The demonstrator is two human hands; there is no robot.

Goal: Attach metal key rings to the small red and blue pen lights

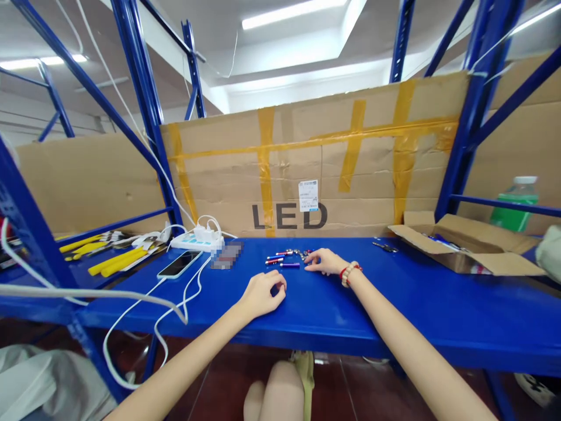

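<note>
My left hand (264,294) rests near the front of the blue tabletop, fingers curled in toward the thumb. Whatever is between those fingers, if anything, is hidden. Farther back, my right hand (325,261), with a beaded bracelet (346,273) at the wrist, reaches to small metal clasps (301,254). Its thumb and forefinger are apart, and the forefinger tip is at the clasps; nothing shows held. Between the hands lie several small metallic tubes: a purple tube (290,265) is nearest, with a red tube (274,261) and a blue tube (275,256) behind it.
A phone (179,265) and a white power strip (197,240) with looping cables lie left. Yellow-handled tools (125,261) are farther left. A key (384,247) and an opened cardboard box (464,257) are at right. A taped cardboard panel (219,187) closes the back; blue posts (458,158) flank it.
</note>
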